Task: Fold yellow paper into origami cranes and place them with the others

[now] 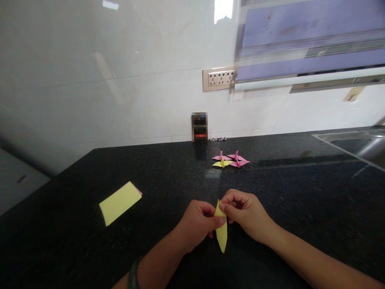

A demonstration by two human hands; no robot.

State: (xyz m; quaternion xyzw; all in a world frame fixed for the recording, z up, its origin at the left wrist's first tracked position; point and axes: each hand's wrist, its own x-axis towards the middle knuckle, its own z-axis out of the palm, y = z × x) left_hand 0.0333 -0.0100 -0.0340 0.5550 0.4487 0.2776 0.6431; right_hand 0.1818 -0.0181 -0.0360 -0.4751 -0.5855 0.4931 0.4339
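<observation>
A narrow folded piece of yellow paper [221, 237] is held above the dark counter, its long tapered end pointing toward me. My left hand [200, 220] pinches its middle, the thumb lying across the front. At the upper end, where the paper splits into slim points, the thumb and fingers of my right hand [240, 206] grip its edge. Beyond my hands stand several small folded paper cranes: a yellow crane [223, 163] in front, with pink cranes [240, 163] beside and behind it.
Yellow paper sheets [120, 203] with a pink edge underneath lie to the left on the black counter [168, 172]. Against the tiled wall stands a blurred-out dark box [199, 127], a beaded strand [217, 139] beside it. A sink [357, 140] is at the far right.
</observation>
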